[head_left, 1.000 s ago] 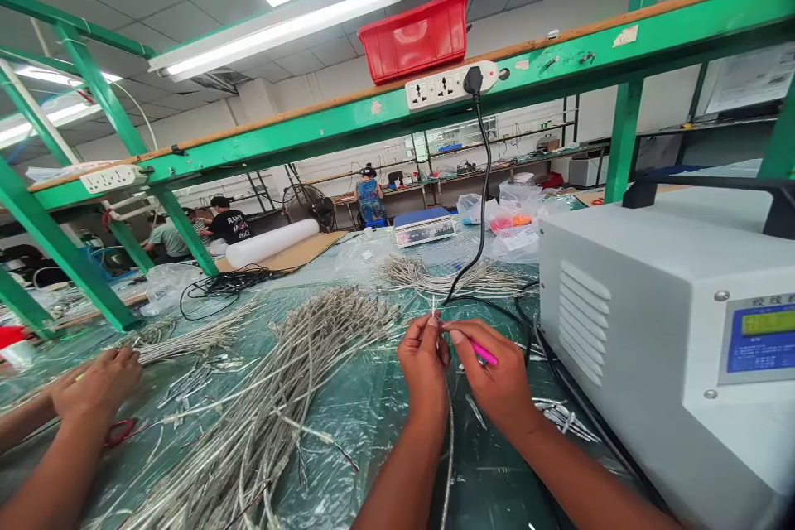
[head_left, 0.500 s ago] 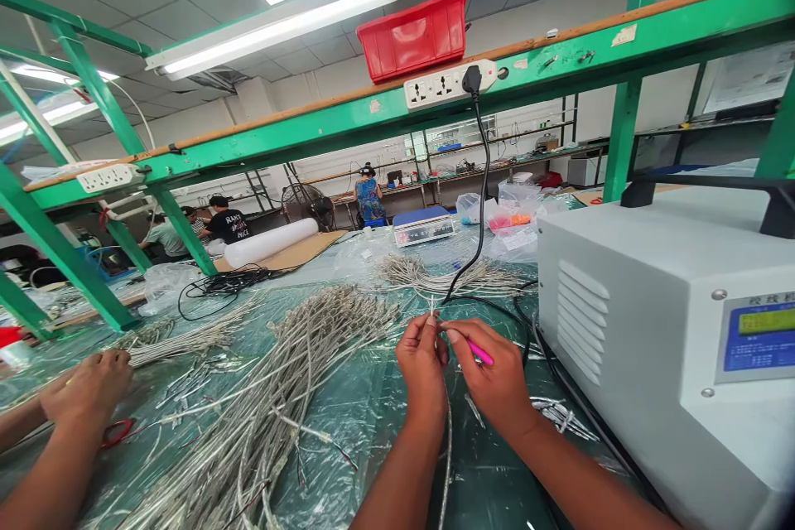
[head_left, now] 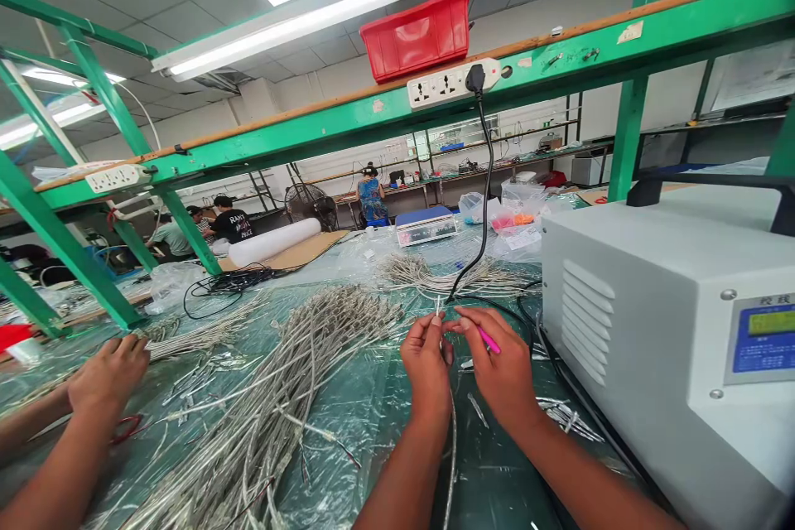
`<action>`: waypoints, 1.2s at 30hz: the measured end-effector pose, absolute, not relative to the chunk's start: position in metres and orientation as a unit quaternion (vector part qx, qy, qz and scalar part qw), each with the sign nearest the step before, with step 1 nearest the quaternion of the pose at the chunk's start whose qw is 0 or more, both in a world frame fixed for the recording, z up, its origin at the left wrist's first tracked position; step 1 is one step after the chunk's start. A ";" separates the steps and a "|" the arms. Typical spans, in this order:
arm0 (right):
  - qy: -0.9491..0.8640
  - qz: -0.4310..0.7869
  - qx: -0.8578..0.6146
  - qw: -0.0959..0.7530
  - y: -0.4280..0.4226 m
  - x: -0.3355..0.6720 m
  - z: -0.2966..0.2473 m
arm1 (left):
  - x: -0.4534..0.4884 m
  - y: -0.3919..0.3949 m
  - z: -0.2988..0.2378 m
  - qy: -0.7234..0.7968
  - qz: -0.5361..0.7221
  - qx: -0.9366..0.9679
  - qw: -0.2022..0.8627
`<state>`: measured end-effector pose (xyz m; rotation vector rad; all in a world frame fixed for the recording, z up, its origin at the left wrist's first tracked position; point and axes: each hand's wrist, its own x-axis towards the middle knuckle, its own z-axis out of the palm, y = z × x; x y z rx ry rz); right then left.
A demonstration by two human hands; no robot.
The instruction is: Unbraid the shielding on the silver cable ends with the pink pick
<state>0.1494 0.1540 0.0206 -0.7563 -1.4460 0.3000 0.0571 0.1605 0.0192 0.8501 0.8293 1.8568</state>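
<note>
My left hand (head_left: pixel 427 368) pinches a thin grey cable (head_left: pixel 453 455) near its end. The pale end of the cable points up past the fingertips, and its length hangs down between my forearms. Closed around a slim pink pen-like tool (head_left: pixel 489 339), my right hand (head_left: pixel 502 373) is just to the right, its fingertips close to the cable end. Which kind of tool it is cannot be made out, as the fingers cover most of it. A large bundle of grey cables (head_left: pixel 267 406) lies to the left of my hands.
A grey machine (head_left: pixel 621 298) with a display stands at right, black cords beside it. Beyond my hands are another cable bundle (head_left: pixel 422 273) and a scale (head_left: pixel 427 230). At left, another person's hand (head_left: pixel 112 373) rests near red-handled something (head_left: pixel 127 429). A green shelf beam (head_left: pixel 279 141) crosses above.
My right fingertips have shifted slightly up and away from the cable end, the pink tool still in hand. The other person's hand at left has moved a little right and up.
</note>
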 end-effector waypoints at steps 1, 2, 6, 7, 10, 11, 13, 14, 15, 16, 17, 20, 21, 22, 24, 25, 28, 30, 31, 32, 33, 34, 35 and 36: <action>-0.637 0.131 -0.341 0.679 0.154 0.150 0.021 | 0.057 0.160 0.019 0.335 0.751 0.343 0.453; -0.636 0.130 -0.340 0.681 0.154 0.150 0.021 | 0.058 0.160 0.019 0.334 0.751 0.341 0.456; -0.676 0.143 -0.301 0.658 0.149 0.150 0.024 | 0.057 0.161 0.020 0.329 0.754 0.325 0.466; -0.683 0.147 -0.293 0.653 0.148 0.149 0.024 | 0.056 0.161 0.020 0.328 0.755 0.321 0.468; -0.689 0.149 -0.282 0.651 0.146 0.149 0.025 | 0.055 0.161 0.021 0.328 0.756 0.314 0.472; -0.689 0.148 -0.280 0.652 0.146 0.149 0.025 | 0.055 0.161 0.021 0.328 0.756 0.313 0.472; -0.690 0.148 -0.278 0.651 0.147 0.149 0.026 | 0.055 0.160 0.021 0.329 0.756 0.313 0.471; -0.691 0.148 -0.278 0.650 0.147 0.149 0.026 | 0.055 0.160 0.021 0.330 0.756 0.313 0.471; -0.692 0.149 -0.279 0.649 0.147 0.149 0.027 | 0.055 0.161 0.021 0.330 0.756 0.313 0.470; -0.691 0.151 -0.279 0.649 0.147 0.148 0.027 | 0.055 0.161 0.020 0.331 0.756 0.314 0.470; -0.691 0.154 -0.280 0.648 0.147 0.148 0.027 | 0.055 0.161 0.020 0.332 0.755 0.315 0.470; -0.689 0.158 -0.282 0.648 0.147 0.149 0.027 | 0.055 0.160 0.020 0.332 0.753 0.319 0.470; -0.690 0.158 -0.283 0.647 0.146 0.149 0.027 | 0.055 0.160 0.020 0.332 0.753 0.320 0.470; -0.690 0.157 -0.283 0.647 0.146 0.149 0.027 | 0.055 0.160 0.020 0.333 0.753 0.320 0.468; -0.692 0.157 -0.282 0.646 0.146 0.149 0.026 | 0.054 0.159 0.019 0.334 0.754 0.322 0.465; -0.693 0.158 -0.283 0.645 0.146 0.149 0.025 | 0.054 0.160 0.019 0.334 0.754 0.323 0.464; -0.692 0.153 -0.293 0.642 0.147 0.149 0.025 | 0.054 0.163 0.017 0.331 0.752 0.329 0.465; -0.690 0.143 -0.301 0.643 0.149 0.148 0.025 | 0.055 0.165 0.015 0.327 0.749 0.336 0.468; -0.689 0.138 -0.303 0.643 0.150 0.147 0.025 | 0.056 0.166 0.014 0.325 0.748 0.340 0.469; -0.690 0.134 -0.304 0.643 0.151 0.147 0.026 | 0.056 0.166 0.014 0.325 0.746 0.344 0.469; -0.691 0.129 -0.304 0.643 0.151 0.148 0.026 | 0.056 0.163 0.015 0.327 0.745 0.348 0.467; -0.692 0.124 -0.303 0.644 0.151 0.149 0.027 | 0.056 0.160 0.018 0.332 0.743 0.352 0.462; -0.692 0.118 -0.299 0.646 0.150 0.150 0.027 | 0.054 0.154 0.021 0.338 0.742 0.357 0.455; -0.688 0.113 -0.294 0.654 0.149 0.152 0.026 | 0.052 0.148 0.025 0.346 0.743 0.363 0.443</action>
